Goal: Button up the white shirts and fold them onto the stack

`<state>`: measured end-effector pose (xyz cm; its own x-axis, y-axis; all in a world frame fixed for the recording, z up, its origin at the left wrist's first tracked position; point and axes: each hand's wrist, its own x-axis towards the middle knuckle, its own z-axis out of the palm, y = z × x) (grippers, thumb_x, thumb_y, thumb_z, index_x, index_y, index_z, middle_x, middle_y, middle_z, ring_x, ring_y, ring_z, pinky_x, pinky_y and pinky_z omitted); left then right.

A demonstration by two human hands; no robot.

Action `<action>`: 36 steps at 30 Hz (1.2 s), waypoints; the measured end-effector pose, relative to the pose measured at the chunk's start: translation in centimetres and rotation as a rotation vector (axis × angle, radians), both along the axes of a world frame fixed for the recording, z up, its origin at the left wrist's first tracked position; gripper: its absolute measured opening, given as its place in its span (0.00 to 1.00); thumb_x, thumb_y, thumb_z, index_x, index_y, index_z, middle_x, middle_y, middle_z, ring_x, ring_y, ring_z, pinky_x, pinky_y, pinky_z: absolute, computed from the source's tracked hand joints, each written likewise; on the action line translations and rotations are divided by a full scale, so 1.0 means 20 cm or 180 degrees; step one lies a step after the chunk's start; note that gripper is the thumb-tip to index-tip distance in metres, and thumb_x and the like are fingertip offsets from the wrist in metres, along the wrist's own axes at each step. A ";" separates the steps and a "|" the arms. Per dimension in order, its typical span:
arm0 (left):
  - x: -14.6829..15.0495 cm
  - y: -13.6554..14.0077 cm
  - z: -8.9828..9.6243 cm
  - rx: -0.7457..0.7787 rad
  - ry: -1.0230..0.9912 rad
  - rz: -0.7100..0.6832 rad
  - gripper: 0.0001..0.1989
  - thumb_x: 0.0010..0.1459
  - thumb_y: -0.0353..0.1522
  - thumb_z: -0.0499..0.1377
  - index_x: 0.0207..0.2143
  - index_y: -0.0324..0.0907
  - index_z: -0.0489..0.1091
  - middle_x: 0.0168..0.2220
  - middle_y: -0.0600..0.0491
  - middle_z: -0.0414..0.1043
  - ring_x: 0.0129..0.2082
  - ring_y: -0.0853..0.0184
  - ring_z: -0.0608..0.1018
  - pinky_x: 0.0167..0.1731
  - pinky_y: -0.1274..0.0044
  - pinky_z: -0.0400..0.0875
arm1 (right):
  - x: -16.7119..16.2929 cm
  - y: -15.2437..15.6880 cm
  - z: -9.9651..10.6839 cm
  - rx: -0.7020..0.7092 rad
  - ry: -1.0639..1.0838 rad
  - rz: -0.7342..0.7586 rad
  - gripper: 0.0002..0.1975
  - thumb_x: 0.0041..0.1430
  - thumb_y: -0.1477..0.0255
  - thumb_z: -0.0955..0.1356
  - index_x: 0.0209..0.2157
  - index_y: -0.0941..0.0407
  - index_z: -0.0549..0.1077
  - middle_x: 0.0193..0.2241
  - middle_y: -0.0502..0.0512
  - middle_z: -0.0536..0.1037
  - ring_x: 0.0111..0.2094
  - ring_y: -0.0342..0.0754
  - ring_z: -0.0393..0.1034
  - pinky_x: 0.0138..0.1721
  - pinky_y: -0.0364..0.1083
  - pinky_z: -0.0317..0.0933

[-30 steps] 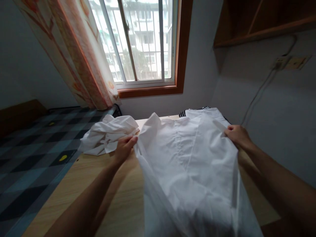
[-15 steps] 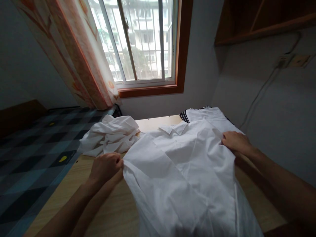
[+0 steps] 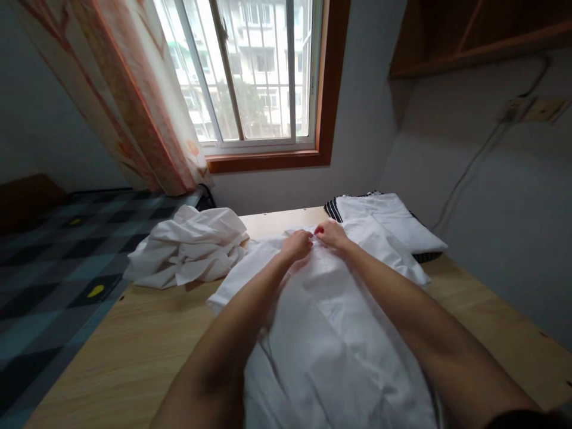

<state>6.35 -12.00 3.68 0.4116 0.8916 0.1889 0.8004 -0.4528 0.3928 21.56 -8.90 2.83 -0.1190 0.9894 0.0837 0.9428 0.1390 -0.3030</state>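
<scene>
A white collared shirt (image 3: 330, 339) lies spread on the wooden table, its collar end away from me and its lower part towards me. At the collar, my left hand (image 3: 298, 244) is closed, its fingertips pinching the fabric. Just beside it, my right hand (image 3: 331, 234) pinches the collar from the other side, the fingertips of both hands nearly meeting. Most of the collar is hidden under my fingers. Both forearms reach over the shirt, and its sleeves stick out to the left and right.
A crumpled white cloth (image 3: 192, 247) sits at the table's far left. Folded white clothing (image 3: 388, 220) lies on a black-and-white striped piece (image 3: 333, 210) at the far right. The wooden table (image 3: 156, 333) adjoins a checked bed (image 3: 49, 286); a window (image 3: 259, 77) is beyond.
Both hands have let go of the shirt's sides and moved inward and away from me to its collar. The sleeves now lie loose on the table.
</scene>
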 end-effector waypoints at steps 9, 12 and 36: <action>-0.01 0.06 -0.21 0.0521 0.0424 0.0713 0.16 0.65 0.29 0.48 0.39 0.39 0.76 0.43 0.41 0.71 0.46 0.55 0.72 0.45 0.64 0.64 | -0.04 0.01 -0.20 0.0497 -0.0153 -0.0130 0.19 0.62 0.60 0.65 0.49 0.56 0.72 0.49 0.63 0.72 0.51 0.58 0.63 0.49 0.55 0.57; -0.02 0.07 -0.22 0.0573 0.0399 0.0854 0.14 0.63 0.25 0.48 0.40 0.39 0.74 0.40 0.43 0.72 0.43 0.58 0.74 0.43 0.66 0.64 | -0.04 0.04 -0.24 0.0519 -0.0078 0.0125 0.15 0.64 0.64 0.63 0.48 0.58 0.71 0.48 0.63 0.73 0.49 0.56 0.66 0.47 0.52 0.57; 0.00 0.15 -0.30 -0.0033 -0.2842 0.0216 0.11 0.48 0.37 0.66 0.24 0.38 0.76 0.24 0.53 0.71 0.24 0.71 0.68 0.28 0.77 0.62 | 0.04 0.07 -0.22 0.0559 0.3245 0.1016 0.10 0.54 0.62 0.67 0.26 0.55 0.69 0.27 0.49 0.66 0.31 0.45 0.61 0.35 0.45 0.58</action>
<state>6.38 -9.07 -2.23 0.0615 0.9121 0.4053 0.2195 -0.4084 0.8860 22.40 -7.60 -1.62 -0.1633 0.8896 0.4266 0.1708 0.4513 -0.8759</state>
